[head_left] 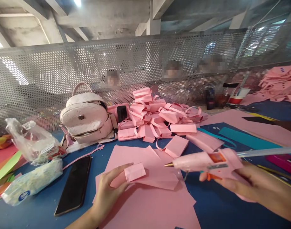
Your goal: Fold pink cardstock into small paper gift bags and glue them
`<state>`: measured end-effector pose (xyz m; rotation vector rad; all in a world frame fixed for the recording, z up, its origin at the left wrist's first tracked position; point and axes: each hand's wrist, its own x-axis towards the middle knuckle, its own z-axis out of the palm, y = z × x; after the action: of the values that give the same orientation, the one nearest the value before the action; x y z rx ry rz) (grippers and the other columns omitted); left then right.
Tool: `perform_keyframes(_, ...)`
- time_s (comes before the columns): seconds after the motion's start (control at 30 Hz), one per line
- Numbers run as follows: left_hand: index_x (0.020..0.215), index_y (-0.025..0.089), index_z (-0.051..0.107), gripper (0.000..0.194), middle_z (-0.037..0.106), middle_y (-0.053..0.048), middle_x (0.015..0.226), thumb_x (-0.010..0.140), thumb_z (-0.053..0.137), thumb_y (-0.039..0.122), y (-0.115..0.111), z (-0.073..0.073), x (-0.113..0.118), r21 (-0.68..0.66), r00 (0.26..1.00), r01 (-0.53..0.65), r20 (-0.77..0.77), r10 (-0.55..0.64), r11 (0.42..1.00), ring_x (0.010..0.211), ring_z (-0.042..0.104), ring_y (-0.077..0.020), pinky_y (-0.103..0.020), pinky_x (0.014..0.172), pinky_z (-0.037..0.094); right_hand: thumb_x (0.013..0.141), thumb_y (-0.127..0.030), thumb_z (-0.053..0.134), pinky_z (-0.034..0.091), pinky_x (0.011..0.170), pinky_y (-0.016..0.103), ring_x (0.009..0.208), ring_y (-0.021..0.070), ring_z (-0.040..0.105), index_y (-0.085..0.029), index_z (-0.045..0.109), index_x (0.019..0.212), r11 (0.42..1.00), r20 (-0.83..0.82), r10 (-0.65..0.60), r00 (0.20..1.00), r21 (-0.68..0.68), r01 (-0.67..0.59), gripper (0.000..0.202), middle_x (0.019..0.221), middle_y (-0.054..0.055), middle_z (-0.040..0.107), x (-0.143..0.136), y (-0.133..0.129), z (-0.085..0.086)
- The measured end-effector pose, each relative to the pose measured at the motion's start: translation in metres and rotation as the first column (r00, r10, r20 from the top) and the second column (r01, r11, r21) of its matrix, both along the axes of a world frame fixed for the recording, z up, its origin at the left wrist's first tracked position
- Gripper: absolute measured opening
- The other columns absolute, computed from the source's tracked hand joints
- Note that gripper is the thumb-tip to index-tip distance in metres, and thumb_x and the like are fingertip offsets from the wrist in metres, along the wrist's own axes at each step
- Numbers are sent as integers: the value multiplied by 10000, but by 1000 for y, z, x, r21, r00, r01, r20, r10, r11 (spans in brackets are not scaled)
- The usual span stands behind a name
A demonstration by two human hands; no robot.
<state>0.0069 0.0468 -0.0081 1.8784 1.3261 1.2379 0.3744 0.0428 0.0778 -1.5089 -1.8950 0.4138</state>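
Between the thumb and fingers of my left hand [109,189] is a small folded pink paper piece [135,172], one flat end facing me. My right hand [252,184] is wrapped round a pink hot glue gun [195,162], with a finger at its orange trigger. A clear glue stick [267,152] juts from the back of the gun. The brass nozzle points left toward the folded piece, apart from it. Beneath both hands lie overlapping pink paper sheets [150,208] on the blue tabletop [214,210].
Behind the sheets rises a pile of folded pink paper bags [150,114]. A white backpack [88,114], a black phone [74,184], a tissue pack [33,181] and a clear plastic bag [31,136] stand left. Teal paper [245,138] lies right. A perforated metal screen [136,63] closes the back.
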Motion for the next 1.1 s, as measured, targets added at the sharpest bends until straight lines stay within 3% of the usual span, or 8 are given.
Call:
perform_keyframes(0.1,1151,263,753,347,766,-53,1166,828,773,390,0,-1,0,48,1000,-10,-1,10,999,1057,739,-250,-307,949,579,856,-572,628,614,809,413,897,341,722,-265,778,1064,867,-230,345,910,-293,-403,401,919,111,761,-32,4,21)
perform_keyframes(0.13,1143,254,757,346,769,-59,1156,826,775,391,0,-1,0,65,1000,-10,0,10,998,1045,744,-252,-306,942,582,877,-539,622,597,875,421,973,341,715,-260,761,1126,805,-248,421,872,-342,-486,399,998,103,761,-41,5,27)
perform_keyframes(0.2,1134,240,762,347,775,-67,1136,824,777,395,0,-2,-1,97,1000,-7,2,7,995,1028,750,-258,-306,929,588,911,-471,612,562,946,412,1049,325,698,-262,743,1177,751,-235,495,836,-367,-548,363,1064,84,755,-53,9,38)
perform_keyframes(0.43,1137,231,765,343,774,-79,1134,834,770,392,-2,2,1,80,999,46,4,-46,996,1023,751,-282,-305,885,609,924,-409,609,581,801,344,949,270,693,-266,696,1243,737,-148,592,792,-297,-607,360,1052,72,721,-73,16,45)
perform_keyframes(0.7,1137,231,768,366,782,-66,1105,817,781,410,-1,3,1,40,996,72,46,-74,997,978,763,-290,-314,847,618,933,-390,605,562,829,311,1001,248,679,-248,679,1188,739,-153,595,789,-282,-611,301,1119,51,706,-79,22,30)
perform_keyframes(0.83,1130,256,770,336,792,-31,1079,816,789,373,-2,7,1,38,995,89,51,-91,995,942,772,-260,-266,823,613,931,-414,591,552,759,309,851,226,679,-235,697,986,770,-29,623,782,-154,-619,215,951,35,701,-82,24,28)
perform_keyframes(0.97,1117,266,776,311,789,-26,1092,822,785,364,-2,9,1,28,994,96,58,-97,995,959,768,-262,-261,824,608,990,-554,449,494,631,308,615,188,580,-238,616,767,730,122,679,724,-2,-684,422,714,12,609,-89,26,33)
perform_keyframes(1.1,1093,254,787,307,797,-38,1057,815,786,384,-1,8,1,24,994,94,55,-96,995,912,775,-270,-274,790,617,1000,-650,314,460,593,311,623,196,561,-239,590,762,708,176,694,698,8,-707,550,704,25,587,-93,26,37)
